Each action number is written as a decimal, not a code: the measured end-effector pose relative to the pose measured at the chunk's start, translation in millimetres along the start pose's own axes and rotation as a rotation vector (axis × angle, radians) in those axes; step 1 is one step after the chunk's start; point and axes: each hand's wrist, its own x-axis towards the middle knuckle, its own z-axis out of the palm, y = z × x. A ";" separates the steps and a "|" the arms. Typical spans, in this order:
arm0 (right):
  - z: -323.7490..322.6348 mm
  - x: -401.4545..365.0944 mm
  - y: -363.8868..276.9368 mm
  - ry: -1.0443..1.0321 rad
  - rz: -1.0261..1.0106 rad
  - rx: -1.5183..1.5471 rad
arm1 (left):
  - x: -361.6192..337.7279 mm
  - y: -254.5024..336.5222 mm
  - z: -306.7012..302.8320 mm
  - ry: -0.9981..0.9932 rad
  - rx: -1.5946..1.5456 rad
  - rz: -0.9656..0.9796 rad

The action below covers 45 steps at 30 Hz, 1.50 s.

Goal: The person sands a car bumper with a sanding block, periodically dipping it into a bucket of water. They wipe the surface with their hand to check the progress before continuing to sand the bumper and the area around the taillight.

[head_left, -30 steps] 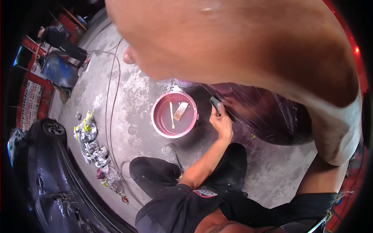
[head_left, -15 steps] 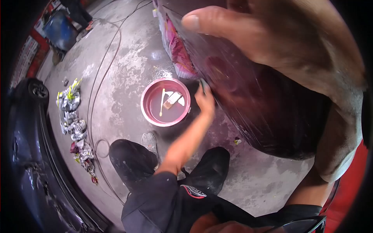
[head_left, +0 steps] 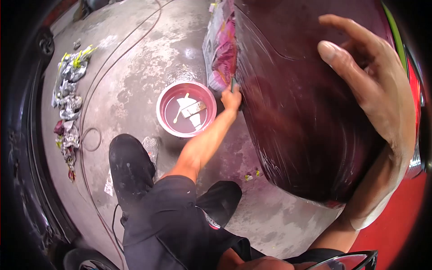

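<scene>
My left hand [head_left: 231, 97] is closed on a small dark green flat object [head_left: 233, 83], held at the lower edge of a wet dark red car panel [head_left: 297, 108]. Crumpled pink-stained masking material [head_left: 224, 49] runs along that edge just beyond it. My right hand [head_left: 366, 72] is raised over the panel, thumb and fingers apart and slightly bent, with nothing visible in it. Near my left forearm stands a pink basin [head_left: 160, 108] of cloudy water, holding a pale block [head_left: 194, 109], white pieces and a thin yellowish stick [head_left: 176, 118].
Crumpled masking scraps [head_left: 71, 105] lie in a row on the concrete floor [head_left: 130, 67]. Beside them runs a hose [head_left: 92, 87] with a loop. A dark car [head_left: 27, 171] stands at the far left. My bent knees are below the basin.
The view has shifted, showing more of the panel. My right hand has moved back from the camera and right. My left hand stays at the panel edge, and the items in the basin have shifted.
</scene>
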 end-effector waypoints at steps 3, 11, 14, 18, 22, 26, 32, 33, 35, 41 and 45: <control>-0.1 -0.6 8.1 -0.042 0.062 0.031 | -99.0 -27.4 8.1 0.128 -0.071 0.291; 1.3 -1.4 1.1 -0.067 0.069 0.041 | 0.5 8.7 1.2 0.043 -0.015 0.156; -0.3 -1.4 2.0 -0.065 0.074 0.060 | -64.9 -15.8 6.1 0.135 -0.032 0.387; 0.6 -2.8 2.1 -0.075 0.078 0.059 | -131.7 -15.5 6.3 0.174 -0.041 0.662; -0.1 -0.9 6.5 -0.051 0.062 0.054 | 6.9 38.3 -6.0 -0.081 -0.156 0.203; 2.2 -0.6 7.5 -0.042 0.033 0.109 | -89.6 -2.1 1.9 0.057 -0.154 0.446; 1.8 -1.0 9.5 -0.058 0.033 0.137 | -73.1 11.7 -1.1 -0.013 -0.140 0.481; 2.8 -1.4 7.4 -0.055 0.024 0.124 | -32.8 46.5 -3.6 0.050 -0.032 0.466; 3.1 -2.4 3.7 -0.056 0.007 0.100 | -12.3 48.4 -1.0 0.035 -0.033 0.355; 4.9 2.1 25.2 0.086 -0.136 -0.068 | -164.4 -7.8 -4.6 0.006 -0.076 0.577; -0.3 4.7 8.0 -0.025 -0.089 0.002 | -24.4 61.4 -0.5 0.028 -0.044 0.504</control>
